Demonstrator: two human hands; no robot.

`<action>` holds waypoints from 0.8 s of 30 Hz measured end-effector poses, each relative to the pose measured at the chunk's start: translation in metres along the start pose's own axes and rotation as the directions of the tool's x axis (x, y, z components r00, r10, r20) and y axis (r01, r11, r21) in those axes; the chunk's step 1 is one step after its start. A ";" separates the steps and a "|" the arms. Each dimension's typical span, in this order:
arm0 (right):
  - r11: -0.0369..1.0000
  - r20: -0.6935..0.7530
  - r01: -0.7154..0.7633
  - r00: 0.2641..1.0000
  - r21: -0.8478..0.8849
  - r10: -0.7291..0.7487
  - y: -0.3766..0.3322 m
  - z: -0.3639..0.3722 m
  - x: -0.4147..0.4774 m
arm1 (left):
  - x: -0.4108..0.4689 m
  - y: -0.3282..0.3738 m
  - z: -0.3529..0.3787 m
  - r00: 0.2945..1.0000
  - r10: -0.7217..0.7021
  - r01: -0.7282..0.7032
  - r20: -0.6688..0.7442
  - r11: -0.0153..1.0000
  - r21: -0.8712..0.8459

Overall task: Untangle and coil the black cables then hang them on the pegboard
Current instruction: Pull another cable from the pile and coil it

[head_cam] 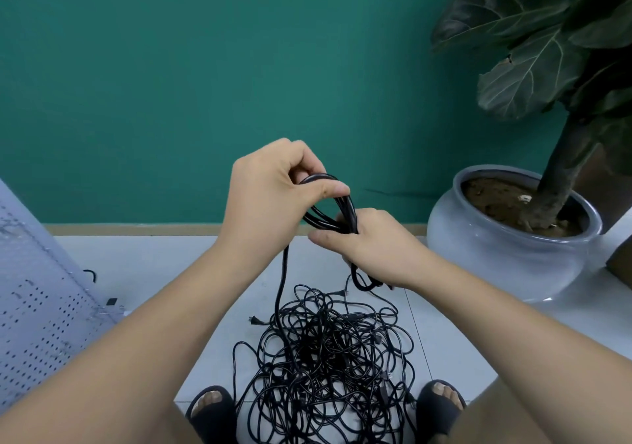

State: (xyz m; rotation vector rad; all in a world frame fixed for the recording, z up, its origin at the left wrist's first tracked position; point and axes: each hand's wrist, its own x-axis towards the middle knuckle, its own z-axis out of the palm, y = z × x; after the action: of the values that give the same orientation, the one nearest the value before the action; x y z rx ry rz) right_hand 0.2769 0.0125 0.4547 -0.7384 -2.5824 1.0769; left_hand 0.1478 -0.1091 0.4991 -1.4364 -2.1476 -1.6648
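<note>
Behind the work area, a teal wall [171,67] fills the upper half of the head view and meets a white tiled floor [154,265] at a tan skirting strip. A white pegboard [37,324] stands tilted at the left edge, its lower end on the floor. At the right, a large-leaved plant [533,67] grows from soil in a rounded grey pot [496,255] that stands on the floor. A loose tangle of black cables [325,358] lies on the floor in the lower centre, between two feet in black sandals [212,409]. Both forearms reach forward above the tangle. The left hand [270,197] is raised, with its fingers and thumb curled around the top of a coiled black cable [345,211]. The right hand [376,248], just below and beside it, grips the middle of the same coil in a closed fist, and the bottom loops of the coil protrude beneath that hand. A single strand [282,279] hangs from the left hand down into the tangle. A small plug [253,320] lies on the floor at the left edge of the tangle.
</note>
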 end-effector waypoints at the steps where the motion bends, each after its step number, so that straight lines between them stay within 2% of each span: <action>1: 1.000 0.009 0.008 1.000 -0.002 -0.008 -0.001 0.000 -0.001 | 0.002 -0.002 -0.001 1.000 0.005 -0.004 -0.015 1.000 0.005; 5: 0.996 -0.018 0.090 0.996 0.028 -0.090 -0.004 0.000 -0.005 | 0.008 -0.014 0.000 0.997 -0.049 0.048 -0.054 0.999 -0.023; 7: 0.989 -0.042 0.137 0.990 0.049 -0.135 -0.004 0.001 -0.005 | 0.009 -0.017 0.001 0.990 -0.133 0.126 -0.047 0.983 -0.134; 10: 0.980 -0.066 0.181 0.982 0.076 -0.176 -0.003 0.001 -0.006 | 0.007 -0.013 0.002 0.961 -0.245 0.274 0.125 0.894 -0.353; 12: 0.975 -0.075 0.204 0.977 0.088 -0.198 -0.004 0.001 -0.007 | 0.004 -0.009 0.006 0.932 -0.288 0.355 0.219 0.846 -0.397; 14: 0.970 -0.099 0.218 0.973 0.111 -0.207 -0.003 0.004 -0.008 | 0.002 -0.007 0.011 0.908 -0.328 0.412 0.260 0.810 -0.417; 17: 0.963 -0.106 0.221 0.973 0.152 -0.207 -0.008 0.007 -0.009 | 0.001 -0.003 0.018 0.876 -0.385 0.480 0.289 0.652 -0.586; 20: 0.953 0.021 0.156 0.986 0.258 -0.167 -0.014 0.010 -0.011 | 0.002 0.001 0.021 0.862 -0.426 0.487 0.276 0.542 -0.685; 22: 0.908 0.134 0.040 0.985 0.416 -0.105 -0.014 0.012 -0.011 | 0.002 0.001 0.023 0.850 -0.447 0.500 0.281 0.511 -0.699; 24: 0.868 0.198 -0.031 0.977 0.495 -0.078 -0.014 0.012 -0.010 | 0.003 0.002 0.025 0.841 -0.455 0.514 0.294 0.501 -0.697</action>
State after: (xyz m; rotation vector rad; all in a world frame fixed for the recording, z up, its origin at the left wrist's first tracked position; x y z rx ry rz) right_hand 0.2754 -0.0091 0.4560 -0.4792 -2.2906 1.8013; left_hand 0.1587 -0.0878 0.4922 -0.9884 -2.0895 -3.0615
